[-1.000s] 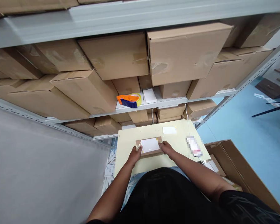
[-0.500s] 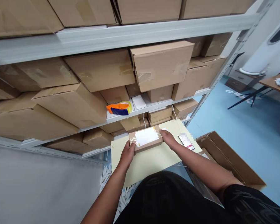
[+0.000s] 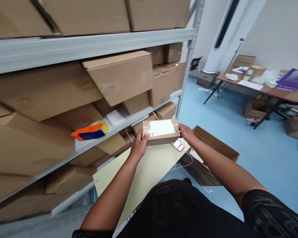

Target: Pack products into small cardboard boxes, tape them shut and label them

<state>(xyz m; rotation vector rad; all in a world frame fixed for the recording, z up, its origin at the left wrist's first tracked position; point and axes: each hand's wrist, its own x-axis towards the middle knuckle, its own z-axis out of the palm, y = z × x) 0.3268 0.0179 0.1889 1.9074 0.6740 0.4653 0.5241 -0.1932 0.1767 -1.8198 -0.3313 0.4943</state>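
Between my two hands is a small cardboard box [image 3: 161, 141], held up over the pale yellow table [image 3: 149, 168]. A white label [image 3: 162, 127] lies on its top, and clear tape shines at both ends. My left hand [image 3: 139, 145] grips the left end with the thumb on the top edge. At the right end my right hand [image 3: 186, 133] is closed round the side, its fingertips partly hidden. Just below the box, a phone [image 3: 178, 145] rests on the table near its right corner.
An orange and blue tape dispenser [image 3: 90, 131] sits on the shelf at left, beside a white block [image 3: 115, 118]. Cardboard boxes [image 3: 119, 77] fill the rack. A large open carton [image 3: 216, 145] stands right of the table. Farther right is a brown desk [image 3: 265, 91] with papers.
The view has swung to the right, bringing the desk into sight. Both hands have lifted the box off the table and carried it rightward, toward the open carton.
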